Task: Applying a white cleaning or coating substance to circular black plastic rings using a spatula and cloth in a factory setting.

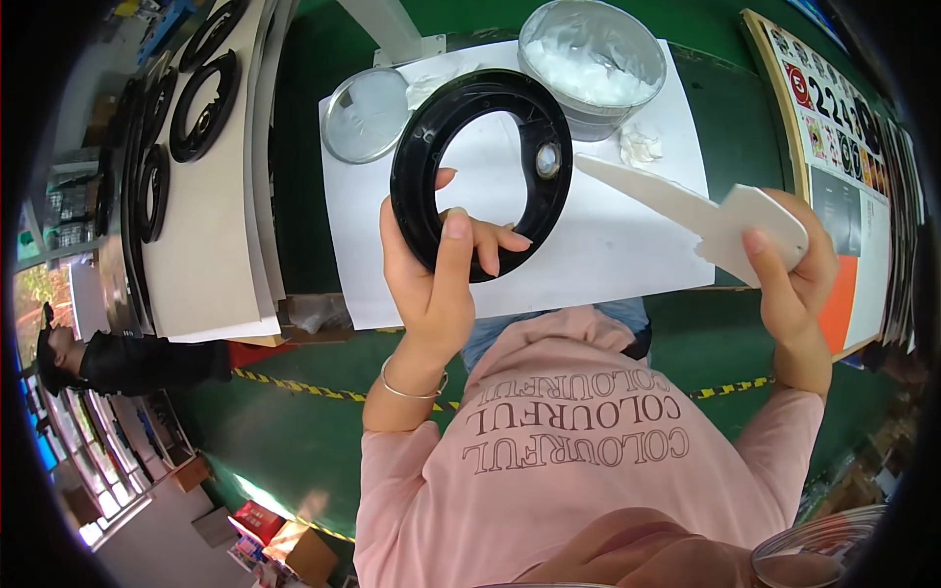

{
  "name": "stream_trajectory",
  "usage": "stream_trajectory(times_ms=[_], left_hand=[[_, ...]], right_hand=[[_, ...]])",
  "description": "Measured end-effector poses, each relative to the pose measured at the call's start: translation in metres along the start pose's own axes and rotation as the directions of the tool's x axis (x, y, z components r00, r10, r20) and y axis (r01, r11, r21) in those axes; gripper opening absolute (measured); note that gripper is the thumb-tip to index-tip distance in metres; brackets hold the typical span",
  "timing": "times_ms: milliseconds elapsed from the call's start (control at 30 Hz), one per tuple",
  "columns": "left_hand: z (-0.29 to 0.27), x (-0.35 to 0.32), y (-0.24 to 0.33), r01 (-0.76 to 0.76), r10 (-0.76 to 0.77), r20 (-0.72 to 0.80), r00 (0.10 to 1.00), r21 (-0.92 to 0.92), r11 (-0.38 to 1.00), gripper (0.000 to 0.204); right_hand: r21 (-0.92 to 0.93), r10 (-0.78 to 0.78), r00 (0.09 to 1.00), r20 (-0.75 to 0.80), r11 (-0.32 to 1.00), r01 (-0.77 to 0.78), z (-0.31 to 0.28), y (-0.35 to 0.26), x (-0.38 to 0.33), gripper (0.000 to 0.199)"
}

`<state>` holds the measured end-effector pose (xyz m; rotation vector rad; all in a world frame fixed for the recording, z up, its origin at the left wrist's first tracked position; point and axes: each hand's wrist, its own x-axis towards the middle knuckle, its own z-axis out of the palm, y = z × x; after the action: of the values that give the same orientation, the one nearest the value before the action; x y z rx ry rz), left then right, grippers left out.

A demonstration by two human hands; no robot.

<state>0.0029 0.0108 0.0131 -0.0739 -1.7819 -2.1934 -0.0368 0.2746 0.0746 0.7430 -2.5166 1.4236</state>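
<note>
My left hand [443, 257] grips the lower left of a black plastic ring [417, 147], its fingers wrapped through the opening. On the ring's right side sits a small recess with a whitish, shiny spot [548, 160]. My right hand [796, 265] is closed on the wide end of a flat white scraper [686, 211], whose tapered tip points left and reaches close to that spot; I cannot tell whether it touches. Behind the ring stands a clear round tub [593, 116] of white paste-like material. A round translucent lid [368, 115] lies left of the ring.
White paper [627, 265] covers the table, with a crumpled tissue [640, 145] beside the tub. At left, several black rings [206, 106] lie on a cardboard sheet [221, 216]. A board with printed sheets [833, 196] stands at right. Another person [118, 361] is at far left.
</note>
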Motion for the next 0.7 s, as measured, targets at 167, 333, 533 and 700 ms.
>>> stream_trajectory(times_ms=[167,333,533,700], left_hand=[[0.001,-0.004,0.003,0.004,-0.004,0.009,1.000,0.039,0.999,0.027],[0.002,-0.004,0.003,0.029,-0.030,0.008,1.000,0.047,0.998,0.027],[0.004,-0.005,0.002,-0.014,0.010,0.041,0.999,0.089,0.996,0.027],[0.005,-0.005,0.002,-0.032,0.026,0.041,0.999,0.142,0.989,0.027]], right_hand=[[-0.063,-0.027,0.997,0.076,0.998,0.032,0.010,0.000,0.010,0.019],[-0.056,-0.069,0.994,0.083,0.996,0.074,0.014,0.003,0.013,0.019],[-0.056,-0.066,0.994,0.081,0.996,0.071,0.017,0.004,0.015,0.019],[-0.084,-0.142,0.983,0.120,0.985,0.153,0.015,-0.003,0.023,0.019]])
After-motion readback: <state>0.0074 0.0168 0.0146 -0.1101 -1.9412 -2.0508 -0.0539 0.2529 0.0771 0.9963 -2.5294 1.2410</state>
